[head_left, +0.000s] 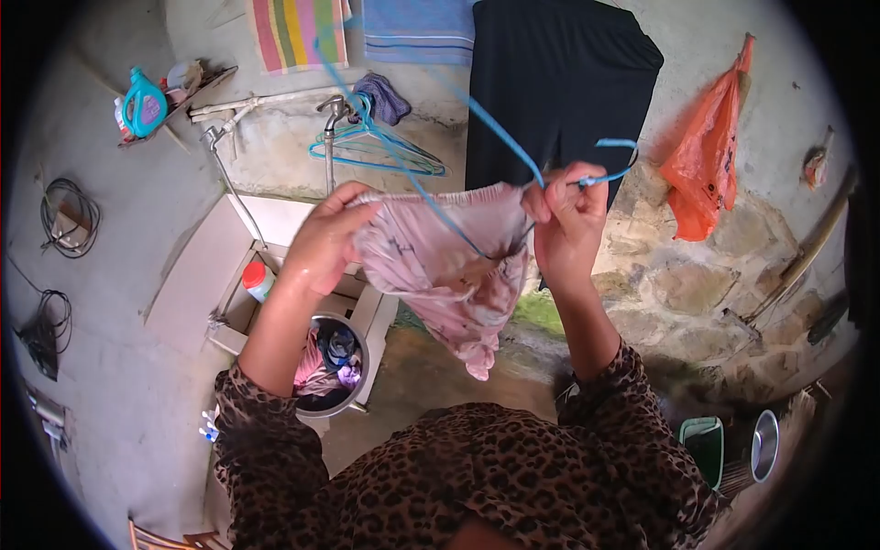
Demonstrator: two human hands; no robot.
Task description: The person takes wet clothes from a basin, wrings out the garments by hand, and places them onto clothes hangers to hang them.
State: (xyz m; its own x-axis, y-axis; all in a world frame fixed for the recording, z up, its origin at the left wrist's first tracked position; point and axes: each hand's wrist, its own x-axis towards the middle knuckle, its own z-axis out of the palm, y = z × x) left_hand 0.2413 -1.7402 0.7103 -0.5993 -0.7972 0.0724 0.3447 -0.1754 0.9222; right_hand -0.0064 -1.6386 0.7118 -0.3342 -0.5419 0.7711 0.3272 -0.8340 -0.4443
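Note:
A pink garment with a gathered elastic waistband (440, 247) is stretched between my two hands, its narrow end hanging down. My left hand (321, 240) is closed on one end of the waistband. At the other end, my right hand (570, 225) pinches the garment together with a blue clothes hanger (502, 130). The hanger's hook sticks out to the right of my fingers, and its blurred arms run up and left, one crossing in front of the garment. Part of the hanger is hidden by my right hand and the cloth.
Below left, a metal basin (365, 371) holds bunched clothes beside a tiled sink (197, 266). Several hangers (380, 158) hang from a tap (332, 110). Black cloth (550, 82) and an orange plastic bag (704, 156) hang on the wall. A green bucket (702, 449) stands lower right.

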